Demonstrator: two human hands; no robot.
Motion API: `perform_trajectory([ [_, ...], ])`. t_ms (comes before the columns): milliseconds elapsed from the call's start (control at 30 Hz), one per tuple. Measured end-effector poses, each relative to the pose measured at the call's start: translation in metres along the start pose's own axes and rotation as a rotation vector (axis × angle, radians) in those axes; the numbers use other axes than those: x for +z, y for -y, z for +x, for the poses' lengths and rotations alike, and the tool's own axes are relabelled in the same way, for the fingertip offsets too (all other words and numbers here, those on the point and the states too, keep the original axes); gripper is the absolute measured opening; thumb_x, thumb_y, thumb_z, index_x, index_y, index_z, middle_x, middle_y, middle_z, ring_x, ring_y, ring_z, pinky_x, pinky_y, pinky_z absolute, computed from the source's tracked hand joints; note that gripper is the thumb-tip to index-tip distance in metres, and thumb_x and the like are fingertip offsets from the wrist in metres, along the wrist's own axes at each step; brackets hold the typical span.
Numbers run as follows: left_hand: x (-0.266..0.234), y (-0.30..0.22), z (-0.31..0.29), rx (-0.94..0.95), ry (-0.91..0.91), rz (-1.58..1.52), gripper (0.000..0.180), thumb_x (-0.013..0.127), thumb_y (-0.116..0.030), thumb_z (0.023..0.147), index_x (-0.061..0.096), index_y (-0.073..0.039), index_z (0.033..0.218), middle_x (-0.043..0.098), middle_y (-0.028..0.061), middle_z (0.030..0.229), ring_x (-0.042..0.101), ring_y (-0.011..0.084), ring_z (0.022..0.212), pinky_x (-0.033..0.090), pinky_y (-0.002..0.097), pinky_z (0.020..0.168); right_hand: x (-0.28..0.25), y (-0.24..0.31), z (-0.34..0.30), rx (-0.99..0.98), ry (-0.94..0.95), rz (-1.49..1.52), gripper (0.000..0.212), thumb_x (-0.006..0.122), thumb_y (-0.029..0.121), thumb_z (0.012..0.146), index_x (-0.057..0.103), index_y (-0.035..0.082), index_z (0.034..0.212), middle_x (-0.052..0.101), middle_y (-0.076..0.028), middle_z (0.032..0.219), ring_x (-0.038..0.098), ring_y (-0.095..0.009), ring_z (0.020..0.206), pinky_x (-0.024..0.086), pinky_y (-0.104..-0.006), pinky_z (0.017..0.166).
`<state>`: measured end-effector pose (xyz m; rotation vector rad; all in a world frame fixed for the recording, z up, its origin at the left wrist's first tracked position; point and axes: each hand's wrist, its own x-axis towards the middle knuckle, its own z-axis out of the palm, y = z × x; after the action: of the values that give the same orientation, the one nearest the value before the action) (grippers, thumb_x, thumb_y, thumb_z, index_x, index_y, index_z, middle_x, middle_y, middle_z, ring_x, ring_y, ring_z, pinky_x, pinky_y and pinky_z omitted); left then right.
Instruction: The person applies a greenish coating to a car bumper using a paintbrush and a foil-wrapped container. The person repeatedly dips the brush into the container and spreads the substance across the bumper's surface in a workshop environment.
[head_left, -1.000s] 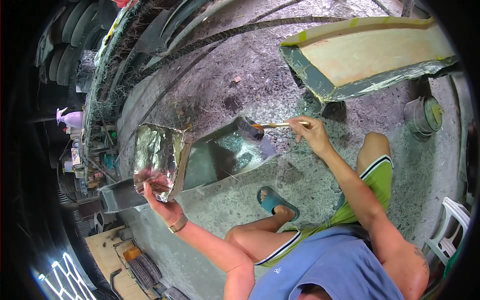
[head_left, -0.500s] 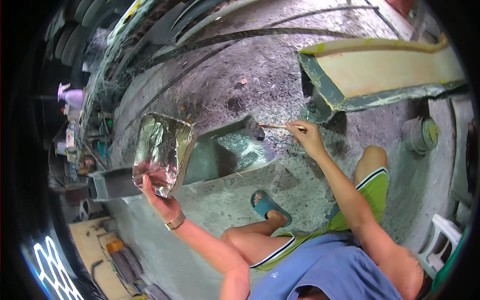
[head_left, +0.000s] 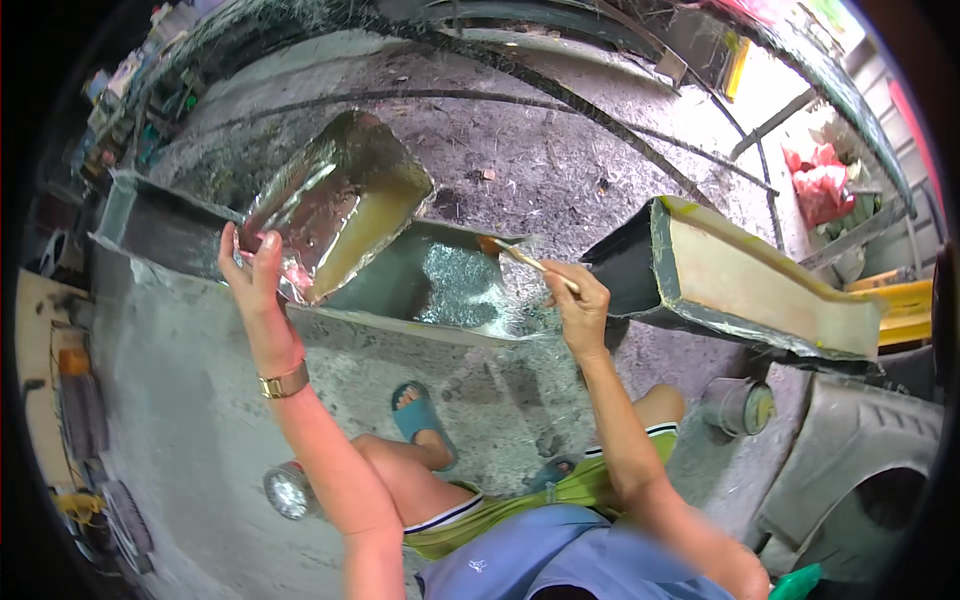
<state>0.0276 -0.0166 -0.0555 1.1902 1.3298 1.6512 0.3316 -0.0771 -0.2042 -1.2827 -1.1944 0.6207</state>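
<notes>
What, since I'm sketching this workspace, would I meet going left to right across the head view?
Left hand → foil tray → brush → right hand → cream-faced panel with dark sides → yellow piece.

Tilted foil-lined tray (head_left: 330,165), slanting pale-handled brush (head_left: 527,261), grey trough (head_left: 398,277)

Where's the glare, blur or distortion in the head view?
Head view: glare off the foil tray and trough, floor washed out at upper right; head view: blur around the right upper arm, right hand and brush fairly clear; head view: fisheye bending, black corners.
</notes>
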Motion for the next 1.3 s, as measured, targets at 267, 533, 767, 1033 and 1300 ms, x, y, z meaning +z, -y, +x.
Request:
perform_trajectory([
  [267,-0.001,-0.005,-0.001,-0.013,-0.019,-0.021,0.079,0.067,-0.03,0.084,0.024,0.0,0.142,0.052,0.013,0.12,0.048,0.019,0.112,0.033,0.0335,0.101,-0.025,-0.038,0.0,0.204,-0.237,0.355,0.019,0.065,0.013,0.089,0.066,-0.003,0.1,0.062,-0.007,0.082,0.06,-0.011,0.069,0.055,-0.0258,0.059],
  [533,0.0,0.002,0.002,-0.015,-0.008,-0.039,0.085,0.07,-0.033,0.081,0.023,0.002,0.142,0.054,0.0061,0.099,0.05,0.013,0.097,0.036,0.0281,0.093,-0.042,-0.01,-0.008,0.178,-0.309,0.125,0.021,0.063,0.011,0.09,0.066,-0.003,0.106,0.061,-0.005,0.085,0.058,-0.009,0.068,0.055,-0.0241,0.059],
  [767,0.001,0.005,0.003,-0.039,-0.019,-0.028,0.089,0.071,-0.037,0.079,0.023,0.002,0.142,0.054,0.0088,0.099,0.052,0.0158,0.097,0.039,0.0307,0.092,-0.041,0.026,-0.027,0.027,0.095,-0.4,0.02,0.067,0.004,0.083,0.068,0.0,0.103,0.061,-0.007,0.085,0.058,-0.012,0.073,0.046,-0.0246,0.061],
  [1033,-0.001,0.005,0.004,-0.032,-0.021,-0.001,0.093,0.073,-0.04,0.076,0.023,0.002,0.142,0.053,0.0093,0.102,0.053,0.0158,0.096,0.039,0.0311,0.091,-0.008,0.068,0.022,-0.209,-0.002,-0.33,0.013,0.068,0.001,0.082,0.07,0.0,0.094,0.062,-0.008,0.074,0.059,-0.012,0.063,0.045,-0.0245,0.055],
  [1300,-0.009,0.003,0.003,-0.056,0.002,-0.034,0.092,0.075,-0.036,0.076,0.023,0.002,0.142,0.051,0.0056,0.098,0.052,0.0127,0.092,0.041,0.0275,0.086,-0.025,0.089,0.019,-0.264,0.308,-0.715,0.017,0.07,0.005,0.081,0.07,0.003,0.097,0.053,-0.008,0.066,0.049,-0.015,0.053,0.037,-0.0291,0.049],
])
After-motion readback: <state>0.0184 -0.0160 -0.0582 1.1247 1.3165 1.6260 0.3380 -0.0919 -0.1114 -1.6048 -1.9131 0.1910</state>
